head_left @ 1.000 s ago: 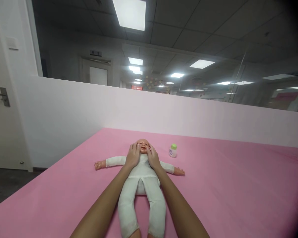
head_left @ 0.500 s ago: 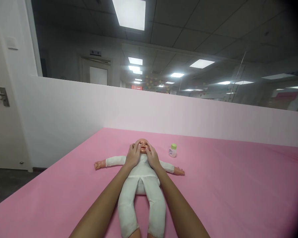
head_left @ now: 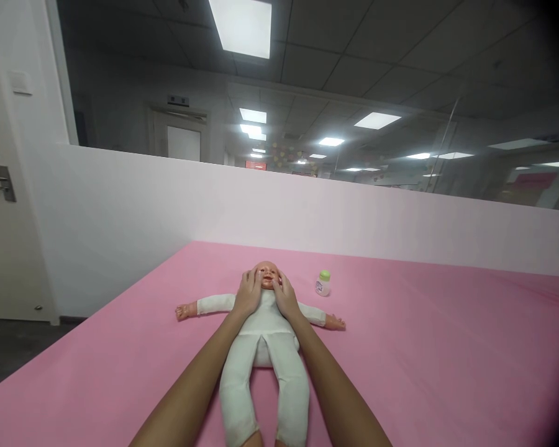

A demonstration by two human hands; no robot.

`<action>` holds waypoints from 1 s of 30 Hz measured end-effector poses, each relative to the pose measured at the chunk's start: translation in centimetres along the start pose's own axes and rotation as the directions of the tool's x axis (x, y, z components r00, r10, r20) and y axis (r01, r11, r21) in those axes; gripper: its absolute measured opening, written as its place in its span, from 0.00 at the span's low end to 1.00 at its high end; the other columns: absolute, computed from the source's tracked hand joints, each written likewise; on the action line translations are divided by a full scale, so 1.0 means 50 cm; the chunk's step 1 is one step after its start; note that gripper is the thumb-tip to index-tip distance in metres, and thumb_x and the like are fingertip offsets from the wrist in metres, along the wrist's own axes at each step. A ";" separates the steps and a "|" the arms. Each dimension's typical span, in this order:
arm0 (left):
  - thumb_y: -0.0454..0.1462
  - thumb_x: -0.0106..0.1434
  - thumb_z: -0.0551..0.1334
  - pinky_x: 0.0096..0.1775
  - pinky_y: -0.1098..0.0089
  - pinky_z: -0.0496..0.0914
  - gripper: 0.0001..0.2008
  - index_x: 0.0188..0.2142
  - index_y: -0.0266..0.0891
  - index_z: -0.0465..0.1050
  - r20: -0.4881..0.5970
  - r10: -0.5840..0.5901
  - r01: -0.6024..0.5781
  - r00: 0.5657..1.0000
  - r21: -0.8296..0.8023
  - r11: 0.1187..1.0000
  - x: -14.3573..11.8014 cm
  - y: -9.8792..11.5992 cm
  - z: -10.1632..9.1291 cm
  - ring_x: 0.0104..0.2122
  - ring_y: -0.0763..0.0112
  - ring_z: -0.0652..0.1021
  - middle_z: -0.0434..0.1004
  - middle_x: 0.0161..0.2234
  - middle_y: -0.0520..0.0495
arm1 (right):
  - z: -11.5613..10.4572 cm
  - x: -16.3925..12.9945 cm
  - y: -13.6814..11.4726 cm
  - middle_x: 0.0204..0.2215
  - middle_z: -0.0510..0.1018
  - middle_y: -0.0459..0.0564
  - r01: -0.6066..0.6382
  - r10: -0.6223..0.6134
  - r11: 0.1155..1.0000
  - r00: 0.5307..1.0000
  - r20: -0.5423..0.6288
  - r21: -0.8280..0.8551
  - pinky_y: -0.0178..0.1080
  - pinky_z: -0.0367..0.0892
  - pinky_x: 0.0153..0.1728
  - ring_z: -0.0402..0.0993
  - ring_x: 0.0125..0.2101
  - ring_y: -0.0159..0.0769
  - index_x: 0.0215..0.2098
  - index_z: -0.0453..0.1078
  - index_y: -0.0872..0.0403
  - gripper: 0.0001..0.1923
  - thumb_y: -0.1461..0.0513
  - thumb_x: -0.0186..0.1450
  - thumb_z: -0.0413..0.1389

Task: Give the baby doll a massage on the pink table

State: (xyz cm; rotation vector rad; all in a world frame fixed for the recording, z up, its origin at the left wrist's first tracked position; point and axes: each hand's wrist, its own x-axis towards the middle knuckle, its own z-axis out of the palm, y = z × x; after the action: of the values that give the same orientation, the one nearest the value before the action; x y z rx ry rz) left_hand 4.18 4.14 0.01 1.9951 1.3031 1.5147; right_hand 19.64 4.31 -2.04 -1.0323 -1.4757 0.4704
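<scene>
A baby doll (head_left: 266, 323) with a white cloth body lies on its back, arms spread and legs toward me. My left hand (head_left: 248, 294) rests against the left side of the doll's face, fingers extended along the cheek and temple. On the opposite side, my right hand (head_left: 285, 297) lies the same way, with its thumb near the mouth. Both hands touch the head with fingers lying flat rather than gripping. Eyes, nose and mouth show between them; the cheeks are partly covered. Beyond my right hand stands a small clear bottle (head_left: 323, 284) with a green cap.
The doll lies on a pink padded surface (head_left: 400, 347) that meets a low white wall (head_left: 354, 217). Above the wall is a large glass window (head_left: 335, 81) with ceiling lights showing in it. A door (head_left: 9, 248) with a metal handle is at the left.
The fingers of both hands have slid slightly outward, from near the doll's eyes toward its temples. The doll and the bottle stay in place; the view has shifted a little.
</scene>
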 end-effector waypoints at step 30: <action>0.52 0.75 0.44 0.62 0.54 0.64 0.28 0.66 0.44 0.62 0.047 -0.094 0.097 0.994 -0.060 0.994 -0.003 0.013 -0.010 0.57 0.57 0.72 0.66 0.58 0.37 | -0.005 -0.006 -0.014 0.67 0.66 0.56 -0.024 0.024 1.000 0.999 0.022 -0.012 0.52 0.58 0.67 0.62 0.66 0.48 0.70 0.59 0.52 0.33 0.49 0.70 0.51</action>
State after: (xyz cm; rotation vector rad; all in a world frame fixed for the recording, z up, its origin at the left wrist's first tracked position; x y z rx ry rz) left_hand 4.04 3.56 0.59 1.8899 1.2983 1.4413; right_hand 19.60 3.63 -1.61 -1.0576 -1.4887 0.4923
